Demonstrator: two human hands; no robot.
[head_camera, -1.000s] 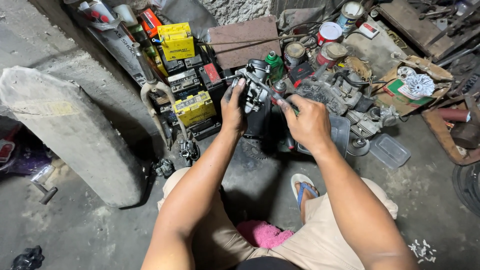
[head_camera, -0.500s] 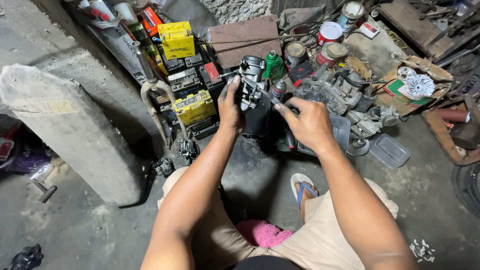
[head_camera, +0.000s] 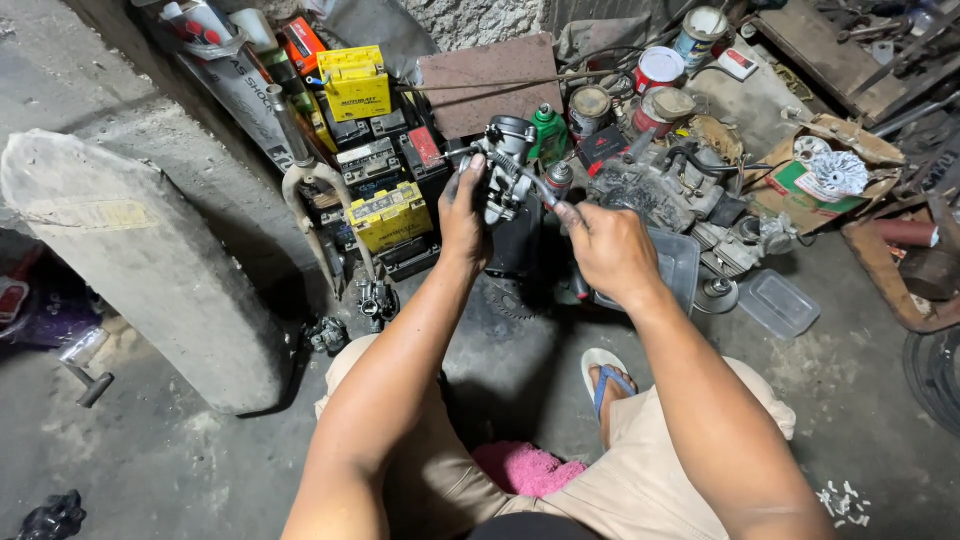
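A small grey metal engine part (head_camera: 507, 170) is held up in the air, in the middle of the scene, over the dark floor. The left hand (head_camera: 463, 218) wraps around its left side and holds it tight. The right hand (head_camera: 607, 250) is just to the right of the part. Its fingers are closed on a thin tool (head_camera: 548, 192) with a dark tip, and the tip touches the part.

Just behind the part stands a green bottle (head_camera: 549, 133). To the right of that are some round tins (head_camera: 660, 70), one red and white. Farther right lies a heap of dirty engine pieces (head_camera: 690, 195). A clear plastic tray (head_camera: 778, 303) sits on the floor near the right.

To the left of the part are yellow boxes (head_camera: 355, 82) and black boxes stacked together. A big grey concrete block (head_camera: 140, 265) leans at the far left.

Near the bottom is a foot in a blue sandal (head_camera: 607, 378). A pink cloth (head_camera: 528, 468) lies between the person's knees.
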